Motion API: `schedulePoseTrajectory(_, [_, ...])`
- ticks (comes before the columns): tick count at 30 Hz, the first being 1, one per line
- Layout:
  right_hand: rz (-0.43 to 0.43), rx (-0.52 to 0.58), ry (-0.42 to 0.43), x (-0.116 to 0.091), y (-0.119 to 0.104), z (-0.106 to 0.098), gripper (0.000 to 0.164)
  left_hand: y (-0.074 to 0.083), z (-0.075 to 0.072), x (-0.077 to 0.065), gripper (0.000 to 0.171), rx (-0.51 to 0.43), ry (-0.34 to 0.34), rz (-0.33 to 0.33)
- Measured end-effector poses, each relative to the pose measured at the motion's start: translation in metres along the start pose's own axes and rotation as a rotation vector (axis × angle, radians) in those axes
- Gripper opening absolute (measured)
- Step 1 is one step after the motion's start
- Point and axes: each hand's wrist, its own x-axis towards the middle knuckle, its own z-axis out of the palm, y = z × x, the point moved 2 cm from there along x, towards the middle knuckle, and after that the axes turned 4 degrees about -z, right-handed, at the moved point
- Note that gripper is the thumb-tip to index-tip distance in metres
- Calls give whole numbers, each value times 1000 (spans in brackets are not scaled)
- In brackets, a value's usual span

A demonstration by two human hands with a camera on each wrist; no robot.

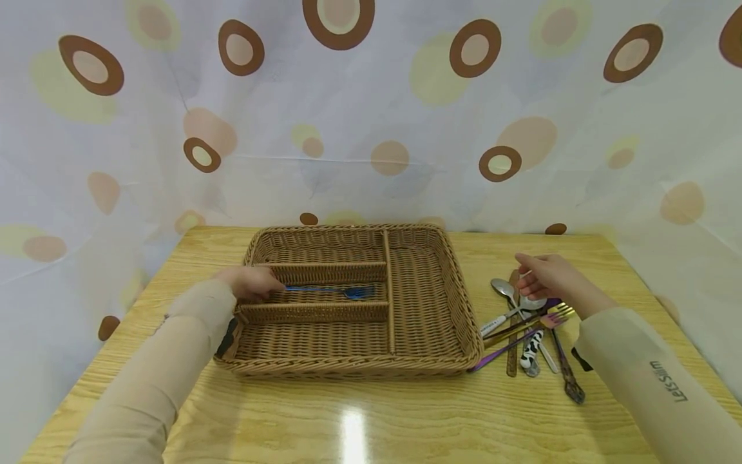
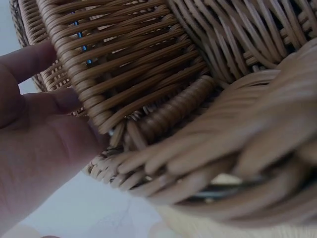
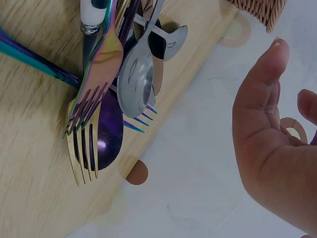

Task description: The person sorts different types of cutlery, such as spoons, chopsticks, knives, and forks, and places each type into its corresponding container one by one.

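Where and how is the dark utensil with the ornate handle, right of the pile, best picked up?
Probably by pinching the broad handle end of the dark utensil, with the right hand coming from above on the near side. That end juts toward the person, uncovered; the other end lies among the pile.

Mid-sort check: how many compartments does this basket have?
4: the back-left compartment, the middle-left compartment with a blue fork in it, the front-left compartment, and the long right compartment. None seems hidden.

My long fabric sleeves (image 1: pixel 643 361) are beige, the slim metal fork (image 1: pixel 351 293) bright blue, the rectangular wicker basket (image 1: pixel 426 293) woven brown.
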Motion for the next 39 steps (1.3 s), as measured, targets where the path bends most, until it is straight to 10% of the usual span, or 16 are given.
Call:
schedulePoseTrajectory(3, [4,-1,-3,0,0,0,61,0,4,-2,63,-21,-25,-23])
schedulePoseTrajectory(19, [-3,-61,-6,-1,2,0,59,2,6,-6,63,92,37,-23])
schedulePoseTrajectory(32, [-318,-708,-106,-21,34,-9,15,15,2,-17,45,107,333,160])
schedulePoseTrajectory(39, [-525,-966,-75,-29,51,2,28,28,10,-24,43,117,415,219])
